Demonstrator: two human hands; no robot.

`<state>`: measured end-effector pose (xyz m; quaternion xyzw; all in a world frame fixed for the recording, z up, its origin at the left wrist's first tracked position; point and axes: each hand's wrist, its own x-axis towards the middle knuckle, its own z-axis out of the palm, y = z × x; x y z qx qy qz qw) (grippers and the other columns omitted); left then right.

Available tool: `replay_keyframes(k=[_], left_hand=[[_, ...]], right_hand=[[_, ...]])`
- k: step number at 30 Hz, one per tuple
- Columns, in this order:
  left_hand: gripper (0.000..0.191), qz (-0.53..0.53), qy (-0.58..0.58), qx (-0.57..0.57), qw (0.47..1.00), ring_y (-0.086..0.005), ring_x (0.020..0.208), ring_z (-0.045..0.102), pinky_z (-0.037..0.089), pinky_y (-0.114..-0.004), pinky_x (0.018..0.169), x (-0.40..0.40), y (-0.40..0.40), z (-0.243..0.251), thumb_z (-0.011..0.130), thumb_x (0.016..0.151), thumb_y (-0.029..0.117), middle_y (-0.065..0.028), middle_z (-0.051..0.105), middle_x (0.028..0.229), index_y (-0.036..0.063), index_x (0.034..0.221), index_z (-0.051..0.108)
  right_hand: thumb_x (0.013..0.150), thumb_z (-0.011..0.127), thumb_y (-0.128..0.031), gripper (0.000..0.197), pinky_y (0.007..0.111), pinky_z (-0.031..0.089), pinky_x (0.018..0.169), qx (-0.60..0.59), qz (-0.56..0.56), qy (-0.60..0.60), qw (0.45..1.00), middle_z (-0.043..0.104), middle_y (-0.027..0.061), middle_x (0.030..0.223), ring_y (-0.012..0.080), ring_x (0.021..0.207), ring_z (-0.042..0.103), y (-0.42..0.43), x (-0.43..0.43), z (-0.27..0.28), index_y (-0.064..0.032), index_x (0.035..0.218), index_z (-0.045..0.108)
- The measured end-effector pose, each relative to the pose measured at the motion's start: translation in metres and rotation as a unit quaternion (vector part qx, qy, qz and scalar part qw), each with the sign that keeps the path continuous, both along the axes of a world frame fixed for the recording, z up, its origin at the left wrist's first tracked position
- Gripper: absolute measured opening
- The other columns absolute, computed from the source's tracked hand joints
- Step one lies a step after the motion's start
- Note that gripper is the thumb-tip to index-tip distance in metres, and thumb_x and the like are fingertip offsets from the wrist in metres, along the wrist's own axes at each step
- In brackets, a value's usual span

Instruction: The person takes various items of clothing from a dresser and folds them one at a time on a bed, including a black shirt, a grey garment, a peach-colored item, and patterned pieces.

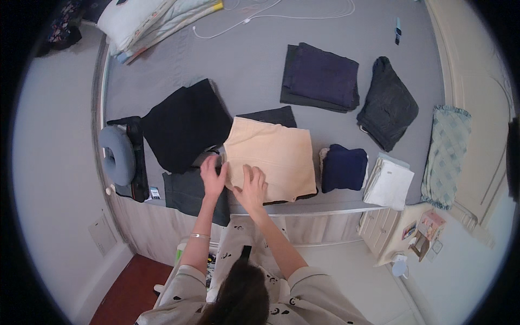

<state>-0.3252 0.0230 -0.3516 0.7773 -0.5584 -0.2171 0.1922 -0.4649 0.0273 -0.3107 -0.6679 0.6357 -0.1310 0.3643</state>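
Observation:
A folded cream-coloured garment [276, 158] lies in front of me on the grey bed sheet [252, 81], with dark cloth showing under its far and near edges. My right hand [252, 187] rests on its near left part, fingers spread. At its left edge is my left hand [213, 176], fingers apart, over the border with a dark grey folded garment [187, 193]. Whether the left fingertips touch the cream cloth is hard to tell. A black folded garment [187, 126] lies just beyond on the left.
Dark folded trousers [321, 77] and a charcoal garment [388, 103] lie farther back. To the right are a navy folded garment [344, 168], white folded clothes [388, 183] and a checked pillow [447, 156]. A grey ring cushion [118, 156] sits far left; a white cable [284, 17] crosses the back.

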Motion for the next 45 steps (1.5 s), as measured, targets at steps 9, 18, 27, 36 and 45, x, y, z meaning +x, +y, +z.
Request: replay_keyframes(k=[9,18,27,36,45], left_hand=[[0.036,-0.046,0.260,0.156,0.952,-0.0315,0.088,0.052,0.042,-0.035,0.073,-0.072,-0.045,0.044,0.055,0.075,0.018,-0.0213,0.053,0.097,-0.0007,0.104,0.046],[0.042,-0.148,0.265,0.041,0.952,-0.0282,0.099,0.046,0.037,-0.032,0.085,-0.110,-0.020,0.058,0.057,0.074,0.009,-0.0152,0.048,0.105,0.0025,0.113,0.042],[0.051,-0.202,0.241,0.152,0.937,-0.0347,0.099,0.044,0.037,-0.037,0.086,-0.125,0.009,0.007,0.058,0.071,0.011,-0.0199,0.046,0.104,0.0010,0.117,0.037],[0.039,-0.154,0.231,0.153,0.948,-0.0265,0.095,0.050,0.039,-0.033,0.084,-0.122,-0.009,0.004,0.051,0.072,0.003,-0.0156,0.050,0.102,0.0025,0.110,0.045],[0.046,-0.158,0.377,0.201,0.890,-0.0203,0.098,0.048,0.039,-0.031,0.084,-0.206,-0.047,-0.021,0.060,0.073,0.008,-0.0107,0.049,0.105,0.0031,0.114,0.040]], right_hand=[[0.066,0.063,-0.027,0.056,0.044,0.035,0.075,-0.075,-0.171,0.081,0.979,0.042,0.0118,0.111,0.0288,0.101,0.040,0.003,0.013,-0.030,-0.0069,0.113,0.041],[0.072,0.058,-0.008,0.049,0.029,0.041,0.079,0.163,-0.398,-0.200,0.881,0.049,0.0105,0.106,0.0190,0.094,0.049,0.008,-0.223,0.054,-0.0003,0.116,0.039],[0.070,0.056,-0.005,0.050,0.030,0.042,0.078,0.101,-0.545,-0.198,0.808,0.049,0.0138,0.103,0.0224,0.090,0.051,0.005,-0.400,-0.017,0.0021,0.115,0.037],[0.067,0.068,-0.016,0.061,0.037,0.035,0.089,-0.083,-0.108,-0.013,0.991,0.044,0.0159,0.115,0.0283,0.107,0.042,-0.035,-0.326,-0.057,0.0001,0.118,0.039],[0.067,0.066,-0.028,0.056,0.029,0.041,0.079,0.195,-0.175,-0.004,0.965,0.057,0.0147,0.097,0.0209,0.090,0.054,-0.072,-0.330,-0.069,0.0053,0.108,0.048]])
